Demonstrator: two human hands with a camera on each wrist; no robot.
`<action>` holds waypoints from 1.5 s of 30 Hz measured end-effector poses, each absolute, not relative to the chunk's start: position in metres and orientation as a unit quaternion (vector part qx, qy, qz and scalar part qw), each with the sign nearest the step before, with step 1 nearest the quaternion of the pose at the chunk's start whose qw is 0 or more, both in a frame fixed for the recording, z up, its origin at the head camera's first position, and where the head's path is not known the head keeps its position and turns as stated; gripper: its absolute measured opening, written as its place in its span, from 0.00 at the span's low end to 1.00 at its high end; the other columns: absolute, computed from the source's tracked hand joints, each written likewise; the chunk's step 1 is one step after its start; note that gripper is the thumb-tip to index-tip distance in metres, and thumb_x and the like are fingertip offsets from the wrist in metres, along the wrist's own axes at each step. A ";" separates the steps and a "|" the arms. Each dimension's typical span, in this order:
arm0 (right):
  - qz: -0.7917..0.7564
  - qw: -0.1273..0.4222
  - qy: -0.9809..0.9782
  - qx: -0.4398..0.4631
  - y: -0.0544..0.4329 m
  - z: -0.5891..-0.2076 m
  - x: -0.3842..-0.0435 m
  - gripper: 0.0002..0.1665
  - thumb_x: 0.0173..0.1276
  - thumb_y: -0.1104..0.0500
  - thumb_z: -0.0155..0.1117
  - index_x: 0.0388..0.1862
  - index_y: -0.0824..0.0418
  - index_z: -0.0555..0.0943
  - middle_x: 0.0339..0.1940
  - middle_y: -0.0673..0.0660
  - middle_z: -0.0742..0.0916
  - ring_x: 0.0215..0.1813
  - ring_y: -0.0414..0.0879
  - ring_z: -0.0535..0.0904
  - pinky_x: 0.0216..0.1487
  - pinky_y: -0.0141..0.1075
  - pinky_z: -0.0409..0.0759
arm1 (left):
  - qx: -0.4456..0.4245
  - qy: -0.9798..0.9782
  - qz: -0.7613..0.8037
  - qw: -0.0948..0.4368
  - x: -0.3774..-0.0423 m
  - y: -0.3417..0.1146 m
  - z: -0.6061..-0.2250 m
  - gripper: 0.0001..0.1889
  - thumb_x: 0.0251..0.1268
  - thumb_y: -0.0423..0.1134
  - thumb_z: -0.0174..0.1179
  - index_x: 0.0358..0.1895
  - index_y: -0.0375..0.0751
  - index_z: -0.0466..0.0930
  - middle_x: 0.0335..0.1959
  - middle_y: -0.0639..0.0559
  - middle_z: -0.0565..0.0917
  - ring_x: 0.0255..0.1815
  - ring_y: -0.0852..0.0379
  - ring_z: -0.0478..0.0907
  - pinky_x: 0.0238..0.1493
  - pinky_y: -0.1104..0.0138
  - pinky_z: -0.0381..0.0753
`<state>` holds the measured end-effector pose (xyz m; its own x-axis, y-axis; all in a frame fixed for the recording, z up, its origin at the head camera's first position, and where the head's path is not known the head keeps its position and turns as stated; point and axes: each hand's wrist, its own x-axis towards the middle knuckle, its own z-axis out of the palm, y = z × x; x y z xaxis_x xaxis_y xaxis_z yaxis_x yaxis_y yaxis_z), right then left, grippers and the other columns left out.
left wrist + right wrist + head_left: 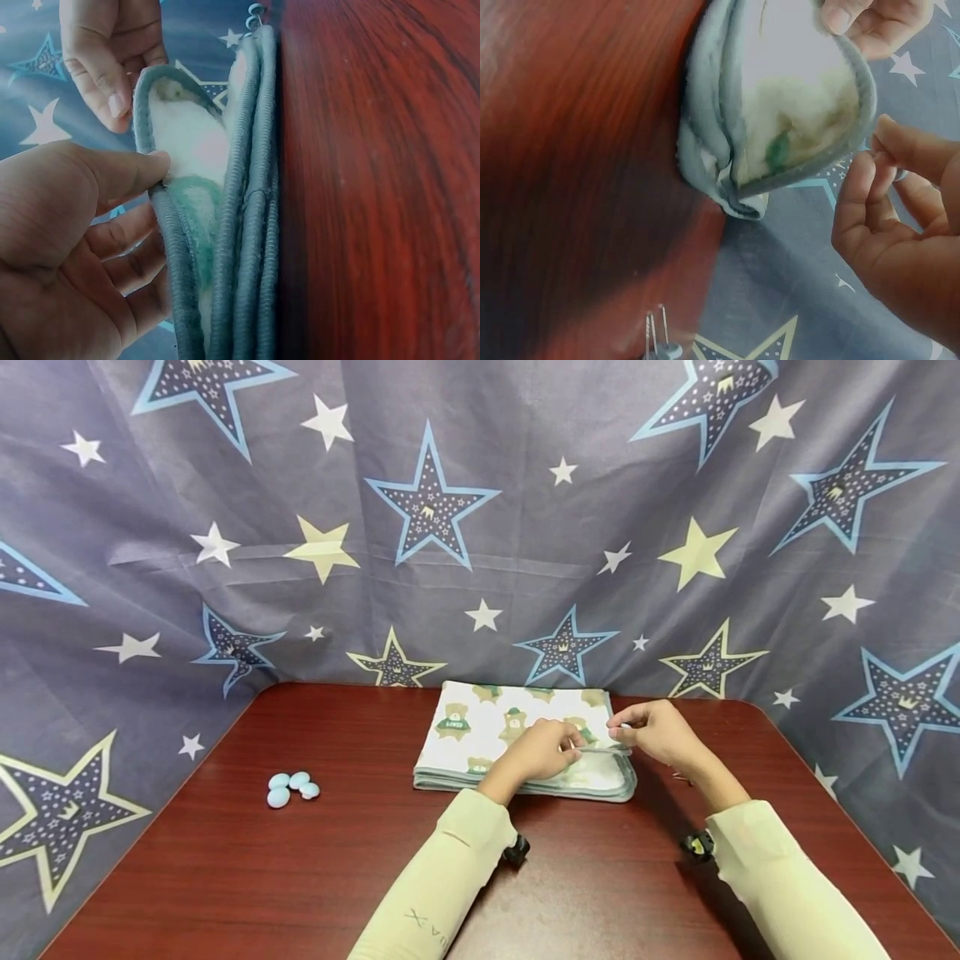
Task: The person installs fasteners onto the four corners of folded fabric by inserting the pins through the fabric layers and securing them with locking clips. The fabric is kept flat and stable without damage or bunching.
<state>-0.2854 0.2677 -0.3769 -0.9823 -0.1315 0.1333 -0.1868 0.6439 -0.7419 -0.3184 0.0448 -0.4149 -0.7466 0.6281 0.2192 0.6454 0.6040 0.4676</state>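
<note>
A folded baby blanket, white with printed bears and grey-green edging, lies at the back of the table. My left hand pinches the bound edge of its top layer near the right front corner and lifts it. In the left wrist view the raised edge stands apart from the layers beneath. Just right of that corner, my right hand pinches a small light-blue piece between thumb and fingers, mostly hidden by them. In the right wrist view these fingertips are close beside the lifted corner.
Several light-blue oval pieces lie on the left of the brown table. Small metal prongs on a bluish base lie to the blanket's right. A grey curtain with stars hangs behind the table.
</note>
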 end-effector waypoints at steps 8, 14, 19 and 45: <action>0.546 -0.036 -0.834 0.063 0.267 -0.374 -0.284 0.19 0.73 0.65 0.62 0.55 0.80 0.81 0.40 0.55 0.89 0.39 0.43 0.84 0.42 0.33 0.84 | -0.345 -0.891 -0.296 0.006 -0.321 0.044 -0.417 0.05 0.68 0.36 0.65 0.43 0.45 0.88 0.30 0.57 0.86 0.32 0.64 0.79 0.39 0.72 0.76; 0.603 -0.043 -0.794 0.072 0.265 -0.371 -0.284 0.20 0.73 0.70 0.52 0.58 0.85 0.75 0.45 0.56 0.87 0.40 0.39 0.84 0.48 0.33 0.85 | -0.340 -0.885 -0.317 -0.001 -0.323 0.042 -0.419 0.06 0.69 0.35 0.65 0.44 0.40 0.87 0.31 0.54 0.87 0.32 0.63 0.80 0.39 0.71 0.77; 0.538 0.007 -0.835 0.111 0.261 -0.370 -0.279 0.14 0.72 0.69 0.63 0.52 0.77 0.82 0.42 0.59 0.89 0.39 0.38 0.85 0.43 0.33 0.85 | -0.322 -0.882 -0.344 -0.010 -0.323 0.041 -0.419 0.04 0.68 0.36 0.65 0.41 0.43 0.87 0.30 0.55 0.86 0.30 0.63 0.79 0.37 0.71 0.77; 0.347 0.136 -0.878 0.301 0.274 -0.383 -0.270 0.12 0.58 0.67 0.78 0.41 0.57 0.90 0.36 0.44 0.91 0.47 0.44 0.76 0.51 0.39 0.70 | -0.278 -0.866 -0.416 -0.010 -0.323 0.040 -0.412 0.07 0.71 0.41 0.64 0.36 0.44 0.87 0.25 0.57 0.82 0.28 0.62 0.76 0.33 0.69 0.75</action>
<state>-0.2703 0.2744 -0.3829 -0.7819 -0.4339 0.4477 -0.6227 0.5786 -0.5268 -0.3227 0.0397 -0.4117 -0.8456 0.4896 0.2129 0.4723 0.5000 0.7260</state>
